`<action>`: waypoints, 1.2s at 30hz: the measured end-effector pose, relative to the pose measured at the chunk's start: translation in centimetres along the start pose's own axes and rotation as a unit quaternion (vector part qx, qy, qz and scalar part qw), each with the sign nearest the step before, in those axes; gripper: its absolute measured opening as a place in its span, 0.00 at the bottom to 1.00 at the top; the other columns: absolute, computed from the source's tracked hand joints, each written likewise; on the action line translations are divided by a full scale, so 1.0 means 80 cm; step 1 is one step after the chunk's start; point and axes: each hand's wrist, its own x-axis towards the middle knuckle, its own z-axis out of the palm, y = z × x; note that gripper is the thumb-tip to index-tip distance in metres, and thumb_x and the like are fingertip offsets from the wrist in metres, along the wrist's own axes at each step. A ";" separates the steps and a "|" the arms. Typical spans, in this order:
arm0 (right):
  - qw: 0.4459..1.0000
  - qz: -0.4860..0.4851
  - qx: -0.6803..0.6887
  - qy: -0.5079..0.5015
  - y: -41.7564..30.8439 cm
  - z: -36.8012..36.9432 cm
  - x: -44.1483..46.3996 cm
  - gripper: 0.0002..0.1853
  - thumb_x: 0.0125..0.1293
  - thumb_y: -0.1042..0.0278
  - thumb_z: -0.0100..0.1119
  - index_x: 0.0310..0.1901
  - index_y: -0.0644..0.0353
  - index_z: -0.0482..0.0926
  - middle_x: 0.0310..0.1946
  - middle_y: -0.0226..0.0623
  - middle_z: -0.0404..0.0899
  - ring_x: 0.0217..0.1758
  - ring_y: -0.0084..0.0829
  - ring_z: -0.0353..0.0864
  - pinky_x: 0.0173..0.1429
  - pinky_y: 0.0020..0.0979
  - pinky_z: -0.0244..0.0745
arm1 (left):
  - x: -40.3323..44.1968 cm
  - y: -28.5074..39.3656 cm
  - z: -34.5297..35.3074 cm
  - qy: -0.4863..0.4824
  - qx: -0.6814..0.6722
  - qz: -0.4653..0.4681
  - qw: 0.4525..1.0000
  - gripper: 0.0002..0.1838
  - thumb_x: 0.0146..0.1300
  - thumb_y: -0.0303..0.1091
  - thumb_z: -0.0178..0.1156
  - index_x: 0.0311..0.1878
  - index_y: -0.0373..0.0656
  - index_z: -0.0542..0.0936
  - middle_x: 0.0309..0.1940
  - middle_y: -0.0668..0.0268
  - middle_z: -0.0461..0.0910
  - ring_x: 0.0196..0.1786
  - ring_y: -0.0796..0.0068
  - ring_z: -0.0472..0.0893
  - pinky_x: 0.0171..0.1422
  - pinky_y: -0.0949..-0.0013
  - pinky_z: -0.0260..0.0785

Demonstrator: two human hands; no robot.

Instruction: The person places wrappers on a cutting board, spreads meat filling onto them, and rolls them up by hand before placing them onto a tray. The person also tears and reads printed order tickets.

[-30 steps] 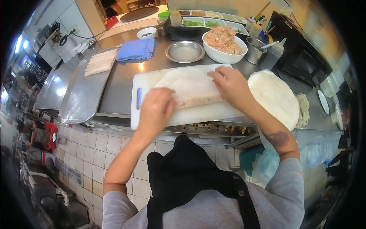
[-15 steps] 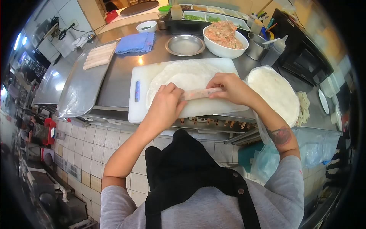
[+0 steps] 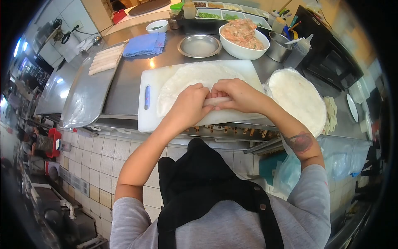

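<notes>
A thin spring roll [image 3: 218, 100] lies between my two hands, over the front part of the white cutting board [image 3: 145, 118]. My left hand [image 3: 191, 102] grips its left part, with fingers curled and thumb against the roll. Close beside it, my right hand [image 3: 235, 96] is closed on the right part from above. Both sets of fingertips nearly meet and hide much of the roll. Behind the hands, pale round wrappers [image 3: 178, 81] are spread on the board.
Finished rolls [image 3: 106, 59] lie on a metal tray [image 3: 76, 110] at left, near blue cloths [image 3: 145, 44]. A metal dish [image 3: 200, 45] and a bowl [image 3: 244, 52] of meat filling [image 3: 241, 33] stand behind the board. A wrapper stack [image 3: 296, 99] sits right.
My hands have come closer together over the roll, covering more of it. The left hand has shifted right, and the view has moved slightly.
</notes>
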 end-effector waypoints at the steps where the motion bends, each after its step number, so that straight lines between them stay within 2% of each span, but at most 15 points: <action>1: 1.000 0.025 0.005 -0.018 -0.001 0.000 0.001 0.17 0.50 0.65 0.76 0.40 0.60 0.80 0.33 0.37 0.80 0.36 0.36 0.80 0.43 0.35 0.74 | -0.002 0.001 -0.001 -0.009 -0.004 -0.013 1.000 0.15 0.51 0.28 0.71 0.41 0.34 0.82 0.36 0.54 0.78 0.42 0.53 0.80 0.48 0.59 0.73; 6: 0.999 0.022 -0.027 -0.024 -0.005 -0.003 -0.001 0.17 0.50 0.65 0.76 0.40 0.60 0.80 0.33 0.37 0.81 0.36 0.36 0.80 0.43 0.35 0.75 | -0.027 0.000 -0.020 -0.006 0.007 -0.050 0.999 0.14 0.51 0.28 0.72 0.40 0.34 0.83 0.36 0.54 0.79 0.41 0.53 0.80 0.48 0.59 0.73; 8: 0.999 0.024 -0.021 -0.031 -0.007 -0.005 0.002 0.17 0.50 0.65 0.75 0.40 0.60 0.80 0.33 0.37 0.81 0.36 0.36 0.80 0.43 0.35 0.75 | -0.039 -0.002 -0.031 0.066 0.049 -0.021 0.996 0.13 0.50 0.27 0.72 0.39 0.34 0.83 0.36 0.54 0.80 0.40 0.53 0.81 0.47 0.59 0.73; 10: 1.000 -0.025 -0.002 0.008 -0.012 -0.002 0.006 0.17 0.50 0.66 0.75 0.40 0.60 0.80 0.33 0.37 0.81 0.36 0.38 0.80 0.42 0.35 0.74 | -0.046 0.005 -0.042 0.052 0.058 -0.041 0.996 0.12 0.50 0.26 0.72 0.38 0.33 0.83 0.36 0.53 0.79 0.42 0.51 0.80 0.48 0.57 0.73; 13: 1.000 0.009 -0.021 -0.003 -0.013 0.015 0.010 0.16 0.51 0.63 0.74 0.39 0.59 0.80 0.36 0.39 0.82 0.40 0.42 0.82 0.46 0.39 0.75 | -0.053 -0.003 -0.038 0.036 0.060 -0.064 0.996 0.12 0.50 0.25 0.71 0.38 0.33 0.83 0.36 0.53 0.79 0.41 0.51 0.80 0.48 0.56 0.74; 16: 1.000 0.016 -0.015 -0.004 -0.015 0.014 0.007 0.17 0.50 0.66 0.75 0.40 0.59 0.80 0.35 0.38 0.81 0.38 0.41 0.80 0.44 0.36 0.74 | -0.054 -0.006 -0.037 0.033 0.059 -0.061 0.996 0.12 0.51 0.25 0.71 0.39 0.34 0.83 0.35 0.54 0.80 0.39 0.53 0.81 0.45 0.58 0.74; 20: 0.998 -0.004 -0.060 -0.012 -0.020 0.017 0.018 0.16 0.52 0.65 0.73 0.40 0.59 0.80 0.35 0.39 0.80 0.39 0.43 0.80 0.44 0.38 0.74 | -0.049 -0.007 -0.038 0.014 0.062 -0.049 0.997 0.10 0.52 0.24 0.69 0.38 0.33 0.82 0.35 0.53 0.80 0.40 0.51 0.81 0.45 0.57 0.74; 23: 0.996 -0.019 -0.080 0.033 -0.034 0.041 0.029 0.14 0.54 0.64 0.71 0.39 0.59 0.80 0.37 0.40 0.81 0.41 0.45 0.81 0.45 0.43 0.75 | -0.049 -0.009 -0.035 0.018 0.059 -0.047 0.997 0.10 0.53 0.25 0.69 0.38 0.33 0.82 0.36 0.52 0.80 0.39 0.50 0.81 0.45 0.57 0.74; 24: 0.995 -0.010 -0.085 0.042 -0.034 0.046 0.028 0.14 0.54 0.64 0.71 0.39 0.59 0.80 0.37 0.40 0.81 0.41 0.45 0.81 0.45 0.43 0.75 | -0.050 -0.008 -0.036 0.014 0.057 -0.034 0.998 0.10 0.53 0.25 0.69 0.38 0.33 0.82 0.36 0.52 0.80 0.39 0.50 0.81 0.45 0.57 0.74; 26: 0.995 -0.020 -0.068 0.074 -0.030 0.053 0.022 0.13 0.54 0.65 0.70 0.38 0.59 0.80 0.37 0.41 0.80 0.42 0.46 0.81 0.46 0.43 0.75 | -0.050 -0.005 -0.036 0.014 0.040 -0.073 0.996 0.10 0.53 0.25 0.69 0.38 0.32 0.82 0.36 0.51 0.80 0.39 0.49 0.81 0.45 0.58 0.74; 28: 0.990 0.000 -0.090 0.104 -0.040 0.063 0.019 0.12 0.54 0.66 0.70 0.37 0.59 0.80 0.36 0.40 0.79 0.42 0.45 0.81 0.46 0.43 0.75 | -0.047 0.001 -0.037 0.001 0.059 -0.061 0.996 0.11 0.53 0.25 0.69 0.38 0.32 0.81 0.36 0.51 0.80 0.39 0.50 0.82 0.45 0.59 0.74; 30: 0.985 0.017 -0.107 0.133 -0.040 0.068 0.007 0.11 0.54 0.66 0.70 0.37 0.59 0.80 0.35 0.40 0.79 0.42 0.45 0.81 0.46 0.43 0.75 | -0.047 0.003 -0.038 0.006 0.066 -0.087 0.994 0.11 0.53 0.24 0.69 0.38 0.31 0.81 0.35 0.51 0.80 0.39 0.52 0.82 0.45 0.59 0.74; 32: 0.977 0.000 -0.104 0.184 -0.034 0.072 -0.004 0.10 0.54 0.66 0.70 0.34 0.58 0.80 0.35 0.39 0.78 0.40 0.45 0.80 0.46 0.43 0.75 | -0.048 0.002 -0.037 0.002 0.066 -0.079 0.995 0.11 0.52 0.24 0.70 0.38 0.31 0.81 0.35 0.51 0.80 0.39 0.52 0.82 0.45 0.59 0.74; 36: 0.975 0.040 -0.136 0.171 -0.010 0.013 -0.047 0.10 0.52 0.65 0.71 0.33 0.58 0.81 0.35 0.39 0.79 0.40 0.44 0.81 0.46 0.41 0.75 | -0.050 0.000 -0.037 0.018 0.050 -0.071 0.996 0.11 0.52 0.24 0.70 0.38 0.32 0.81 0.34 0.52 0.79 0.39 0.51 0.81 0.45 0.58 0.73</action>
